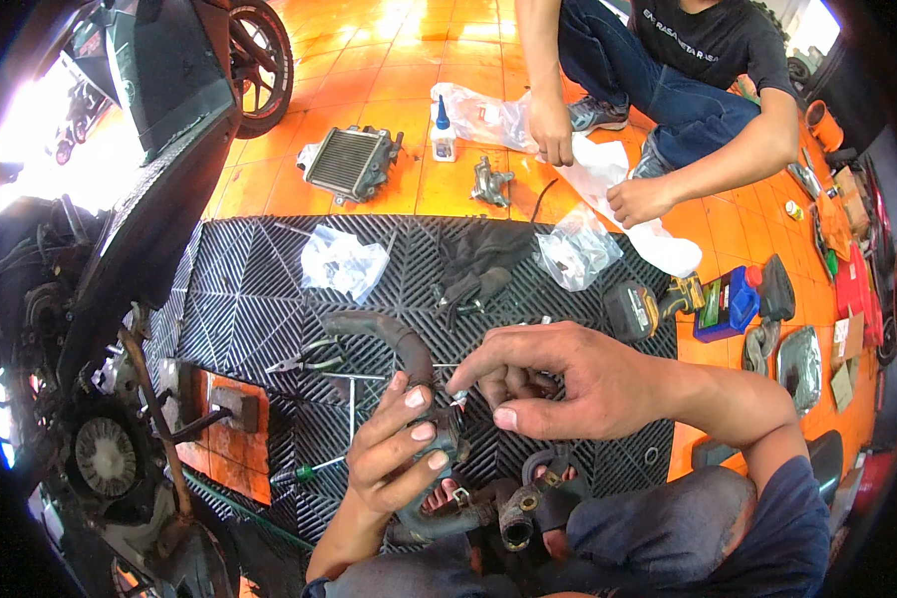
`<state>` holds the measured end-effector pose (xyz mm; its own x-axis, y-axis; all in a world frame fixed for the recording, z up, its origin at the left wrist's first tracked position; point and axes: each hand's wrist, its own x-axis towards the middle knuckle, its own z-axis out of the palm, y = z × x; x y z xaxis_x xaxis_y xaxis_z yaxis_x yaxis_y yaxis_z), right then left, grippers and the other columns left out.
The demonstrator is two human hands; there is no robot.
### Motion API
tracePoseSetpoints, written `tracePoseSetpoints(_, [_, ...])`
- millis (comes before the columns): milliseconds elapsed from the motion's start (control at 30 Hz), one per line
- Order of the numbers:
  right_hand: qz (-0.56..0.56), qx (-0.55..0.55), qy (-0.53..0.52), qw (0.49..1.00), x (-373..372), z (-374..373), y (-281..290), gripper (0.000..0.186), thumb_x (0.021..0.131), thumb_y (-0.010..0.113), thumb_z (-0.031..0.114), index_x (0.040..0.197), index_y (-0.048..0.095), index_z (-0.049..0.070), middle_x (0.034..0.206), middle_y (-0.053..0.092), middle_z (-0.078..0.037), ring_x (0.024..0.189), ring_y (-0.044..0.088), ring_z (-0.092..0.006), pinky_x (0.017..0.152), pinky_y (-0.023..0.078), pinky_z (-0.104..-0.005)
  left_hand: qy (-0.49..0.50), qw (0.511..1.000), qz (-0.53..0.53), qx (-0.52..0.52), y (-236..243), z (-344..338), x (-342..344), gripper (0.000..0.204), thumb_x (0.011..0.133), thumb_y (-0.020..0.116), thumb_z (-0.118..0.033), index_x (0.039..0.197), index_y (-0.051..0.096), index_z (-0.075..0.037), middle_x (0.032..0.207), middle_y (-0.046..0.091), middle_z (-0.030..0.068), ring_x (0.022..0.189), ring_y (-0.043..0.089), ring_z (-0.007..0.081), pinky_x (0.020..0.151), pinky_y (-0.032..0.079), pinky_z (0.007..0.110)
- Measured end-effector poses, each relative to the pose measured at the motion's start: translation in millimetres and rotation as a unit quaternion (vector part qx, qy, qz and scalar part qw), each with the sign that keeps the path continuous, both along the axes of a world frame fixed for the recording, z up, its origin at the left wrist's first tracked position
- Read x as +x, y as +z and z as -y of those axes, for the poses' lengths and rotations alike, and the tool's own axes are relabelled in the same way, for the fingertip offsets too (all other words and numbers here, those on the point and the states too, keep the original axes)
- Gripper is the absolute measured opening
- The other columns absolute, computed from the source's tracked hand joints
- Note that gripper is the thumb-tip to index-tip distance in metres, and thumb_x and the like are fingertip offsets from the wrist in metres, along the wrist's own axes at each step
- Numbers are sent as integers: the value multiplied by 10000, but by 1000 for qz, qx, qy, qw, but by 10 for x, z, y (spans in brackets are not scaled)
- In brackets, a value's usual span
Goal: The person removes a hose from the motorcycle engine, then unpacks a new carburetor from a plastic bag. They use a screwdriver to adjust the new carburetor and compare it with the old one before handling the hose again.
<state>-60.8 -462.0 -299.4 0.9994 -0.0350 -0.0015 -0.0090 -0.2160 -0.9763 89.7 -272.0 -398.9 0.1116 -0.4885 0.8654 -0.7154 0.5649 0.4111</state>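
In my left hand (394, 448) is a dark curved rubber hose (394, 334) joined to a grey metal fitting (450, 431), with my fingers wrapped around it. My right hand (568, 384) hovers just right of the fitting. Its index finger and thumb are apart, and the index tip is close to a small shiny metal piece (458, 397) on the fitting; whether they touch I cannot tell. The other right fingers curl under. Below, near my feet, is another dark hose (458, 520) with an open-ended joint (516, 528).
On the black mat (234, 274) lie pliers (309, 357), a T-handle wrench (352, 399), a screwdriver (299, 472) and plastic bags (344, 261). Beyond are a radiator (349, 164) and a co-worker's hands (640, 201) with white material. A motorcycle (110, 299) stands left; a drill (680, 296) lies right.
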Motion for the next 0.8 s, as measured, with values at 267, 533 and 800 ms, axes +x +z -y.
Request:
tracePoseSetpoints(267, [7, -11, 11, 1000, -2, 0, -11, 363, 909, 663, 171, 1234, 598, 24, 896, 589, -48, 662, 532, -116, 623, 459, -295, -1, 999, 53, 1, -6, -14, 31, 386, 784, 762, 8, 1107, 567, -73, 1151, 541, 106, 1215, 594, 389, 1069, 486, 604])
tracePoseSetpoints(533, [7, -41, 19, 999, -13, 1, 53, 355, 889, 659, 143, 1219, 600, 27, 894, 590, -61, 680, 571, -145, 642, 485, -309, -18, 998, 57, 22, 20, -38, 38, 337, 818, 767, -79, 1100, 584, -80, 1171, 542, 114, 1221, 588, 394, 1091, 451, 618])
tracePoseSetpoints(800, [95, -125, 13, 987, -18, -32, 47, 330, 859, 654, 106, 1174, 584, 37, 923, 594, -109, 777, 652, -264, 673, 532, -368, 11, 999, 34, 3, -22, -38, 0, 384, 783, 788, -45, 1103, 579, -85, 1166, 541, 114, 1199, 602, 401, 1063, 472, 629])
